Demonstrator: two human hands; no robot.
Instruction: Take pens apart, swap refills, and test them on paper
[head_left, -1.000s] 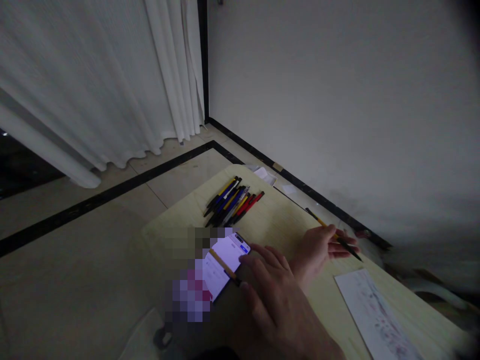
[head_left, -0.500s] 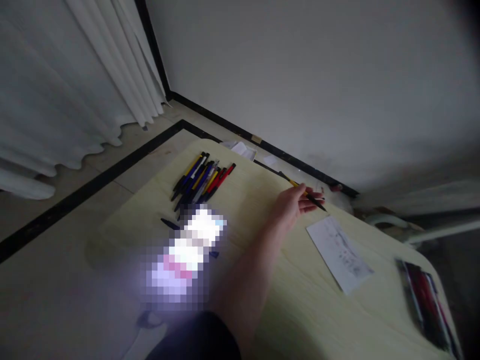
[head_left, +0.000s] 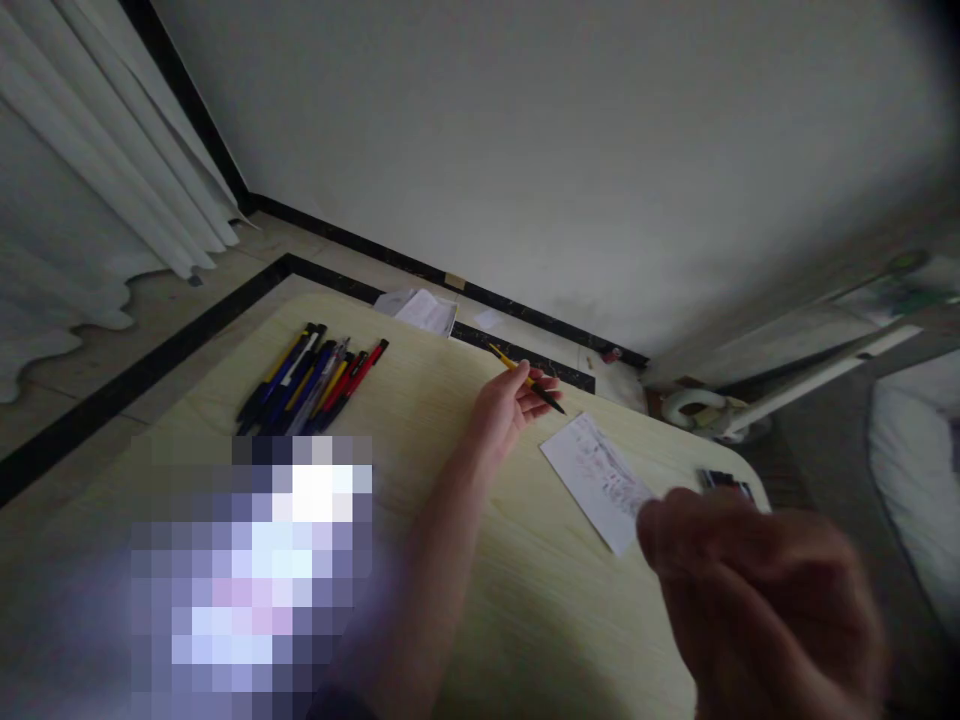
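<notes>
Left arm and hand, tabletop work. The left forearm [head_left: 442, 570] runs from a dark sleeve [head_left: 341, 705] at the lower edge, up and slightly rightward across the pale wooden table [head_left: 427, 430]. The left hand [head_left: 499, 408] lies at the far side of the table, thumb uppermost and fingers loosely bent, with a yellow-and-black pen [head_left: 549, 400] pinched between thumb and fingers. The pen slants, yellow end to the upper left, black end to the lower right, near the corner of a marked sheet of paper [head_left: 585, 480].

The right hand [head_left: 765, 600], large and blurred in the foreground, is raised with its fingers drawn in (whether it grips anything cannot be told). It partly hides dark objects [head_left: 724, 480] behind it. At left, a bundle of pens [head_left: 319, 385] lies on the table beside a pixelated bright patch [head_left: 270, 560].
</notes>
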